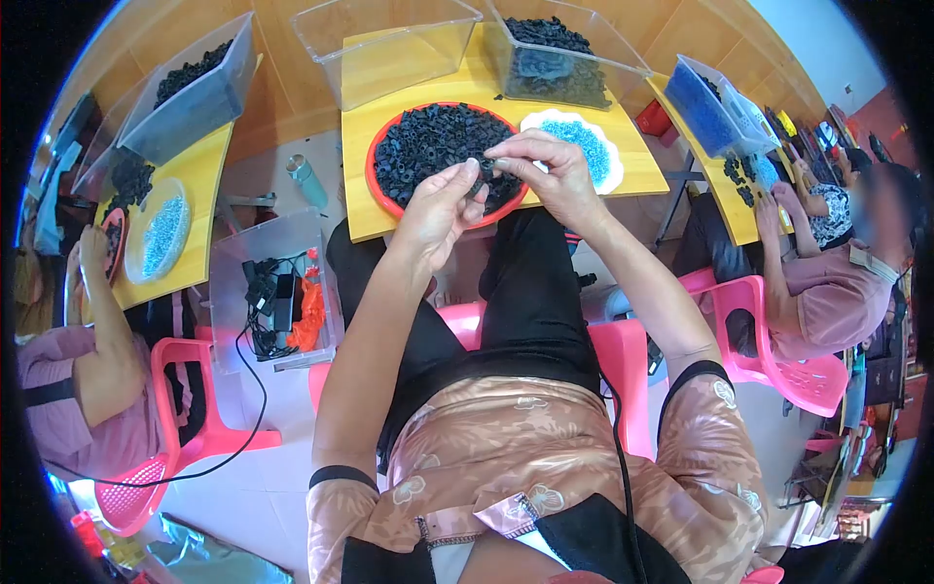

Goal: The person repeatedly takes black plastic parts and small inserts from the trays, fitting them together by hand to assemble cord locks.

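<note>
A round red tray (374, 182) heaped with small black ring-like parts (428, 141) lies at the front of the yellow table. Over its right side my two hands come close together, fingertips nearly touching. My right hand (555, 173) pinches a small black part (488, 166) between thumb and fingers. My left hand (446, 209) is closed too, thumb against fingers; whatever it holds is too small to make out. Just beyond my right hand sits a white scalloped plate (615, 167) of tiny light-blue pieces (582, 142).
Behind the tray stand a clear plastic bin (389, 63) and another bin (623, 63) holding black parts. Co-workers sit at tables on the left (195, 219) and right (725, 195). On the floor, a clear box (229, 292) holds cables and an orange bag, near a green bottle (307, 182).
</note>
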Demonstrator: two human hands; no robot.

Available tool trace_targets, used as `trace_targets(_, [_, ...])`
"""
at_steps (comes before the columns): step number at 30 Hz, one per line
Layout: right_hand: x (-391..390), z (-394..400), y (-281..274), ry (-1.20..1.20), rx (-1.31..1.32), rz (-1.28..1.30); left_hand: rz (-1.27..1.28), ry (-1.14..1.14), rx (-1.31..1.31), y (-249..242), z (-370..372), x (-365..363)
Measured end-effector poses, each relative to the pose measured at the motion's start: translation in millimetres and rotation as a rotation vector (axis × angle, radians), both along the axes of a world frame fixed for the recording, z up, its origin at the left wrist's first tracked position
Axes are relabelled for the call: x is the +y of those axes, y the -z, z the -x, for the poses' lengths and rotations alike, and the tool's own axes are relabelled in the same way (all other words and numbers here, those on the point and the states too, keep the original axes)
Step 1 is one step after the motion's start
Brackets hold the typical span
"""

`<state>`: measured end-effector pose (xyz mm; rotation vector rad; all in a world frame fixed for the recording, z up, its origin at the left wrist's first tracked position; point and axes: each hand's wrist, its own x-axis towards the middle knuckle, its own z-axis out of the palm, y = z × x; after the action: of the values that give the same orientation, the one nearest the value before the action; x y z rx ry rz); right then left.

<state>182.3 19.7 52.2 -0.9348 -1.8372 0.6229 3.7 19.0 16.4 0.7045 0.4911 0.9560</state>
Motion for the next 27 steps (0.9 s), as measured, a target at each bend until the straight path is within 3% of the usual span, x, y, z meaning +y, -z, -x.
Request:
trace_targets(2, [0,-2,-2,0.014,-0.091,-0.120,0.019,0.098,-0.105,8,4,6])
trace_targets(5, [-1,-3,-4,0.017,-0.133,-0.226,0.086,0.049,-0.077,1,1,1])
trace_targets(8, [-2,-3,-7,0.066,-0.171,-0.251,-0.004,-0.009,-0.025,-2,-2,-6])
trace_targets(11, [-2,-4,-7,0.085,-0.186,-0.270,-0.219,-0.082,0.195,-1,-6,-8])
trace_targets(17, [-4,0,-8,0.113,-0.207,-0.301,-0.658,-0.463,0.721,3,-16,-9])
trace_targets(23, [-7,2,-9,0.218,-0.377,-0.431,-0.706,-0.533,0.771,-8,-21,-16])
trace_targets(27, [-9,4,-10,0.244,-0.465,-0.519,-0.578,-0.487,0.621,-1,-24,-10])
